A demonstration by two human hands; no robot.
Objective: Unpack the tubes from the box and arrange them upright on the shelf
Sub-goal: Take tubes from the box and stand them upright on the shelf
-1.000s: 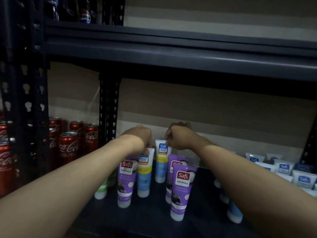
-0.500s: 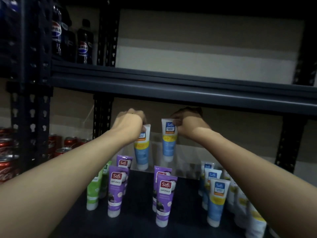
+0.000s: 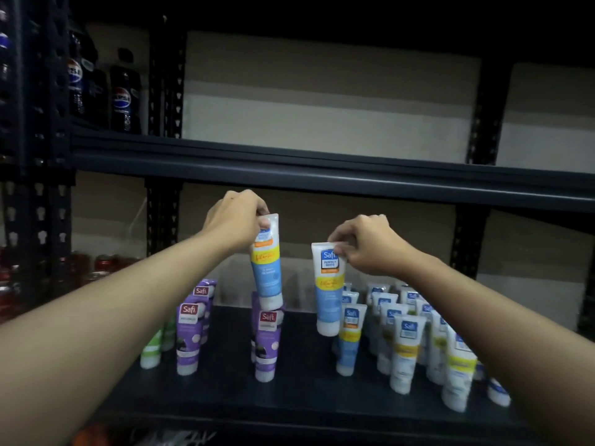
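Above the dark shelf (image 3: 225,400), both hands hold a blue-and-white tube in the air by its flat crimped top, cap end pointing down. The left hand (image 3: 236,220) has its fingers pinched shut on the top edge of the left tube (image 3: 266,265), which hangs a little tilted, its white cap just over the tops of the purple tubes (image 3: 267,342) standing in the middle of the shelf; whether cap and purple tube touch cannot be told. The right hand (image 3: 370,244) pinches the right tube (image 3: 328,291) at its upper corner with thumb and fingertips closed on it. This tube hangs lower and close to upright, clear of the shelf board, just left of a crowd of blue-and-yellow tubes (image 3: 405,349) that stand cap-down on the right half of the shelf. More purple tubes (image 3: 190,336) stand to the left, and green tubes (image 3: 151,352) stand beside them, partly hidden by the left forearm. On the shelf above (image 3: 322,175), at far left, stand dark cola bottles (image 3: 124,98). Red cans (image 3: 106,262) sit dimly in the neighbouring bay at left. The box is not in view.
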